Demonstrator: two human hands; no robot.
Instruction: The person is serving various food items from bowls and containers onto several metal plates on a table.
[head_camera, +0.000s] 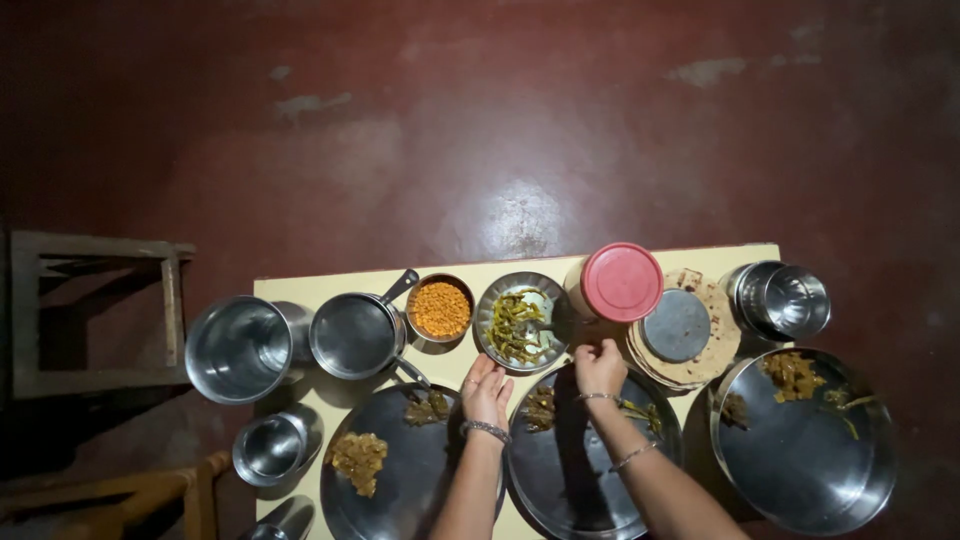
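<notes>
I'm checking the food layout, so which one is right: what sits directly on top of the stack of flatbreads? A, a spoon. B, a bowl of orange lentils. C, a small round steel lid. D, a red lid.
C: a small round steel lid lies flat on the stack of flatbreads.

Both forearms are bare, without sleeves. The left hand has a beaded silvery bracelet at its wrist, toward six o'clock. The right hand has two thin silvery bangles, one at the wrist, one further down the forearm.

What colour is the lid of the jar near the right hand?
The lid is red, on the jar beside the right hand; the head view shows it.
</notes>
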